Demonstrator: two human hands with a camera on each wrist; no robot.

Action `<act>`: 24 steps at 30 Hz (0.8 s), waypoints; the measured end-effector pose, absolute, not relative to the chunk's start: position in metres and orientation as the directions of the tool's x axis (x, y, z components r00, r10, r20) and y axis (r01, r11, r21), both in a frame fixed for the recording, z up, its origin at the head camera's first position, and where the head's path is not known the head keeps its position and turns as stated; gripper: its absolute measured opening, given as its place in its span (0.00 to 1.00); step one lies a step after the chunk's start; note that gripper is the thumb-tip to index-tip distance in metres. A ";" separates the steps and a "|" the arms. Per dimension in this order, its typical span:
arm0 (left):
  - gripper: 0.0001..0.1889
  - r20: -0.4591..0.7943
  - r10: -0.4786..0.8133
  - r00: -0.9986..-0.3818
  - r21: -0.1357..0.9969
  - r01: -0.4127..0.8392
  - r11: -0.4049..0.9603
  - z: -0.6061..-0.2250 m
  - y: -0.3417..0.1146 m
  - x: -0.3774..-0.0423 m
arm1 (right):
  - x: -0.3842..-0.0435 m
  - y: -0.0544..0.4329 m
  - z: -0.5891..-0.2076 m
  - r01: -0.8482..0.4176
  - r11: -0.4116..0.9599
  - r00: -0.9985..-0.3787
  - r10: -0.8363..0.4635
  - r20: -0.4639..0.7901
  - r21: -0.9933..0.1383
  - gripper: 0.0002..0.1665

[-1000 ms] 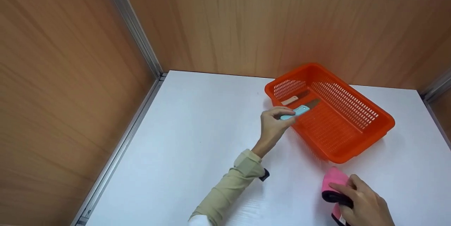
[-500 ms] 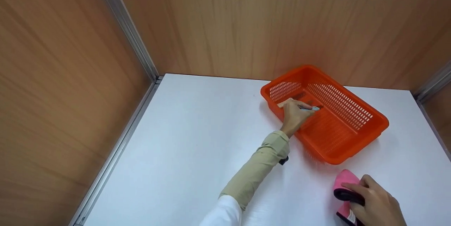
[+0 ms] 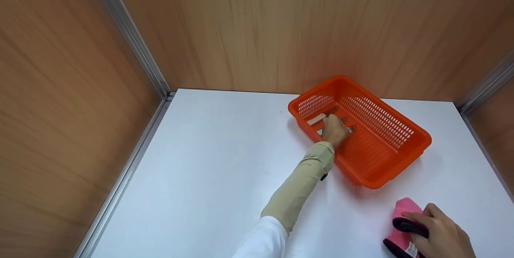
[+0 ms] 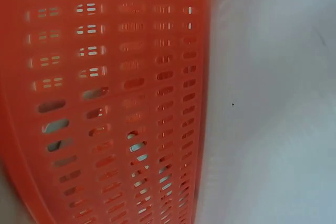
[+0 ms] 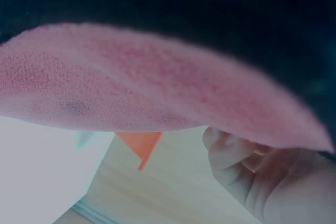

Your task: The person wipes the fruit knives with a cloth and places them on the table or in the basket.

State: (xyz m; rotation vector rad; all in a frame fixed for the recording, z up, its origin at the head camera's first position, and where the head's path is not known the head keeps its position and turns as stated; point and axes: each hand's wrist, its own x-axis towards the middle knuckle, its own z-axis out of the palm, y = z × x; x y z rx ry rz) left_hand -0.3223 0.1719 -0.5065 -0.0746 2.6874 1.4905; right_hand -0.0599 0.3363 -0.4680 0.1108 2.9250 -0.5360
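Observation:
In the head view my left hand (image 3: 335,131) reaches inside the orange plastic basket (image 3: 395,171), low over its floor. It grips a small knife (image 3: 320,132) with a light blue handle; the hand covers most of it. Just beyond lies a second knife (image 3: 316,119) with a beige handle, on the basket floor. My right hand (image 3: 443,232), at the lower right, holds a folded pink cloth (image 3: 406,208) with black edging and a white label. The right wrist view shows the pink cloth (image 5: 147,87) close up, with curled fingers (image 5: 231,153) beneath it.
The basket stands on a white table (image 3: 209,169), near a wood-grain back wall (image 3: 241,29). Another wood-grain panel (image 3: 60,109) and a metal rail (image 3: 132,169) bound the left side. The basket's slotted wall (image 4: 115,98) fills much of the left wrist view.
My left hand has carried the blue-handled knife over the near rim and down into the basket. In the head view, the right hand and pink cloth have shifted slightly rightward.

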 end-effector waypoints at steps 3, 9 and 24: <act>0.12 -0.136 0.007 -0.991 0.817 -0.108 0.567 -0.505 0.173 -0.325 | -0.059 0.339 -0.466 0.107 0.937 -0.984 0.051 -0.173 -0.332 0.24; 0.02 -0.242 0.122 -0.963 0.705 -0.088 0.704 -0.505 0.176 -0.329 | -0.056 0.348 -0.463 0.136 0.940 -0.984 0.090 -0.156 -0.312 0.22; 0.08 -0.301 0.212 -0.930 0.651 -0.038 0.758 -0.493 0.168 -0.319 | -0.060 0.338 -0.494 0.145 0.941 -0.978 0.182 0.097 -0.305 0.31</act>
